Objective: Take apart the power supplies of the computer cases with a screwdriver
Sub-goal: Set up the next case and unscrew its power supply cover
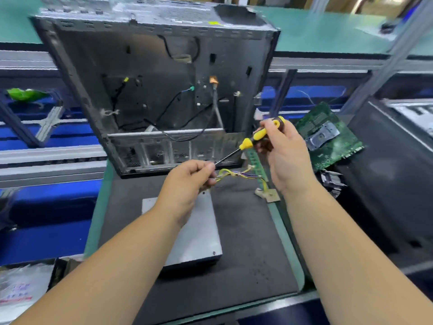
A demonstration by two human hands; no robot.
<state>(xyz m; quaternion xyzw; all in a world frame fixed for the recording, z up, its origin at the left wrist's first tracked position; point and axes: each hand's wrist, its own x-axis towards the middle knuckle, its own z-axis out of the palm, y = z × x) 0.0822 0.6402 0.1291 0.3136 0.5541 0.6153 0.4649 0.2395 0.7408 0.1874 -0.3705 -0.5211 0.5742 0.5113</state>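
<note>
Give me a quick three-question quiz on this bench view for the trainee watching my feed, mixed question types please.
1. True or false: the screwdriver is held in the right hand.
2. Multiple choice: what does the left hand pinch? A) the green circuit board B) the bundle of yellow wires C) a loose screw lying on the mat
3. Fill in: the grey metal power supply box lies flat on the dark ____ in front of the open computer case.

Key: 1 true; 2 B; 3 mat.
</note>
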